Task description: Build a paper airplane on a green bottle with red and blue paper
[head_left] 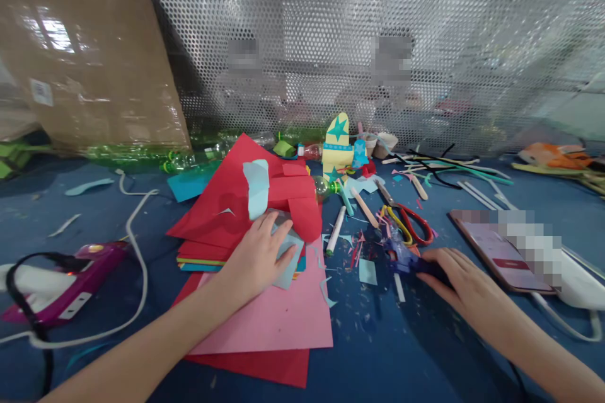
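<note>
My left hand (258, 258) lies flat, fingers spread, on a light blue paper piece (289, 258) that rests on a pink sheet (278, 321) and a stack of red paper (227, 208). Just beyond it sits a bottle wrapped in red paper (297, 198) with a light blue strip (256, 187). My right hand (466, 286) is curled around the dark handle of a blue glue gun (401, 258) lying on the blue table (378, 352), its nozzle pointing left.
Scissors with red and yellow handles (409, 223), wooden sticks, a glue stick (335, 230) and paper scraps lie mid-table. A yellow paper plane (336, 148) stands behind. A phone (501, 258) is at right, a pink device (70, 283) with cables at left, cardboard (89, 63) at back left.
</note>
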`<state>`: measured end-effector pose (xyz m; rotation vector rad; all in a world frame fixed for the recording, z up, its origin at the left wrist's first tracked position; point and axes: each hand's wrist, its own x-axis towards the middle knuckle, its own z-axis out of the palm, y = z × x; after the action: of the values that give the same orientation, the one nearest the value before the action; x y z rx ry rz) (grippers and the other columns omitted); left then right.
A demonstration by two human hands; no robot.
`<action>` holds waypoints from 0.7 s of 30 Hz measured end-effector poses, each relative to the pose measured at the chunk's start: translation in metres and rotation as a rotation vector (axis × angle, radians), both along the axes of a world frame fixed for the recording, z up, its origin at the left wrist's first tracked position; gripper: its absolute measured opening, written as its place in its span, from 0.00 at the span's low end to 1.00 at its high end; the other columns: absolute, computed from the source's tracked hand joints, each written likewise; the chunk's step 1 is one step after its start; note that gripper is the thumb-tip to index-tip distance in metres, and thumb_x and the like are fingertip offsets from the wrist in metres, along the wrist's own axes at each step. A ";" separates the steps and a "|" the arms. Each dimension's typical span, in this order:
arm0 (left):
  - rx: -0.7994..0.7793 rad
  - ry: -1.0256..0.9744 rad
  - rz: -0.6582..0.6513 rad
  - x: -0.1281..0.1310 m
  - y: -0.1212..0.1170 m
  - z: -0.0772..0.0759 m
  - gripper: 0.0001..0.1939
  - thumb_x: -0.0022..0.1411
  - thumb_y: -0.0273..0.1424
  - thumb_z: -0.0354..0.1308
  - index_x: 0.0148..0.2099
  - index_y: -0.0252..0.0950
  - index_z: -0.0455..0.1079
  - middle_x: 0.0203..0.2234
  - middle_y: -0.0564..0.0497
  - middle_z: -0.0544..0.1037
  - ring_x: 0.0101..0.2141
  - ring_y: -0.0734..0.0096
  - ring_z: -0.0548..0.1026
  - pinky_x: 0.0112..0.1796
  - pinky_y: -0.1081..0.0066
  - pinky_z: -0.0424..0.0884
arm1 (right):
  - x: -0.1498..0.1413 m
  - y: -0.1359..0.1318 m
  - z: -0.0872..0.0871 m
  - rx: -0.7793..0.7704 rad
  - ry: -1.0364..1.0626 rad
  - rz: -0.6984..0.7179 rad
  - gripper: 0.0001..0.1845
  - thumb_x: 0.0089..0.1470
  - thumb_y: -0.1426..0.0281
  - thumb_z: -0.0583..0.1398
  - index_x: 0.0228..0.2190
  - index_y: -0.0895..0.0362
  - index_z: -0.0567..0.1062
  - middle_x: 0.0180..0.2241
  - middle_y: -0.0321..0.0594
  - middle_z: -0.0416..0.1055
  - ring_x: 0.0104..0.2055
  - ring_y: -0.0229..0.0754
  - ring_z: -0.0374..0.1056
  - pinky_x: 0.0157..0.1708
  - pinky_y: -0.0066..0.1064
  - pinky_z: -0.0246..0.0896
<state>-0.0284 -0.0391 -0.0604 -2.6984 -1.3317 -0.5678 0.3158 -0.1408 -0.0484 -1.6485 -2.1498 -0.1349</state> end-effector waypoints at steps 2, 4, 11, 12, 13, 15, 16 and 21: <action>0.009 0.036 0.031 -0.001 0.000 -0.002 0.22 0.64 0.40 0.49 0.54 0.31 0.66 0.52 0.33 0.67 0.53 0.43 0.66 0.49 0.47 0.67 | -0.004 0.005 0.000 -0.032 0.031 -0.009 0.24 0.61 0.50 0.44 0.33 0.54 0.68 0.32 0.49 0.75 0.36 0.52 0.74 0.35 0.44 0.70; 0.005 0.043 0.045 -0.002 -0.001 -0.003 0.23 0.64 0.41 0.49 0.55 0.31 0.65 0.53 0.32 0.67 0.53 0.42 0.66 0.48 0.46 0.67 | -0.010 0.009 0.000 -0.073 0.084 -0.025 0.21 0.61 0.51 0.45 0.34 0.54 0.67 0.33 0.50 0.76 0.36 0.52 0.75 0.35 0.43 0.70; -0.004 0.020 0.053 -0.001 -0.002 -0.003 0.22 0.64 0.40 0.49 0.54 0.31 0.66 0.50 0.33 0.70 0.53 0.42 0.66 0.48 0.46 0.67 | -0.029 0.021 -0.003 -0.118 0.173 -0.054 0.12 0.59 0.57 0.48 0.33 0.51 0.63 0.35 0.49 0.77 0.37 0.51 0.75 0.35 0.41 0.71; -0.002 0.028 0.053 -0.001 -0.002 -0.002 0.22 0.64 0.40 0.49 0.54 0.30 0.66 0.50 0.33 0.71 0.53 0.42 0.66 0.48 0.46 0.67 | -0.030 0.023 -0.004 -0.111 0.171 -0.059 0.11 0.60 0.57 0.48 0.33 0.51 0.62 0.35 0.48 0.77 0.37 0.51 0.75 0.35 0.41 0.71; 0.003 0.032 0.053 -0.001 -0.002 -0.001 0.22 0.64 0.40 0.49 0.54 0.30 0.65 0.49 0.33 0.71 0.52 0.43 0.67 0.48 0.47 0.67 | -0.030 0.024 -0.006 -0.104 0.169 -0.064 0.11 0.60 0.58 0.48 0.33 0.51 0.62 0.35 0.49 0.77 0.37 0.51 0.75 0.35 0.41 0.71; 0.016 0.028 0.050 -0.001 -0.002 0.001 0.22 0.64 0.40 0.48 0.55 0.32 0.64 0.47 0.35 0.72 0.50 0.45 0.68 0.46 0.49 0.69 | -0.030 0.028 -0.011 -0.089 0.167 -0.078 0.11 0.60 0.58 0.48 0.33 0.51 0.62 0.35 0.49 0.77 0.38 0.52 0.75 0.35 0.43 0.71; 0.023 0.025 0.049 -0.001 -0.003 0.003 0.22 0.64 0.40 0.48 0.56 0.33 0.64 0.46 0.37 0.72 0.49 0.47 0.69 0.45 0.50 0.70 | -0.028 0.031 -0.013 -0.080 0.166 -0.088 0.11 0.60 0.58 0.47 0.34 0.51 0.62 0.35 0.50 0.77 0.38 0.53 0.75 0.35 0.44 0.71; 0.033 0.019 0.058 -0.001 -0.005 0.009 0.23 0.63 0.38 0.51 0.56 0.30 0.64 0.39 0.39 0.70 0.43 0.50 0.70 0.43 0.53 0.71 | -0.016 0.038 -0.021 -0.040 0.158 -0.140 0.19 0.60 0.52 0.44 0.36 0.53 0.62 0.39 0.57 0.75 0.43 0.57 0.73 0.40 0.49 0.69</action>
<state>-0.0298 -0.0441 -0.0517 -2.6231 -1.3790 -0.5520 0.2998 -0.1026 -0.0692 -1.7703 -1.9323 -0.0021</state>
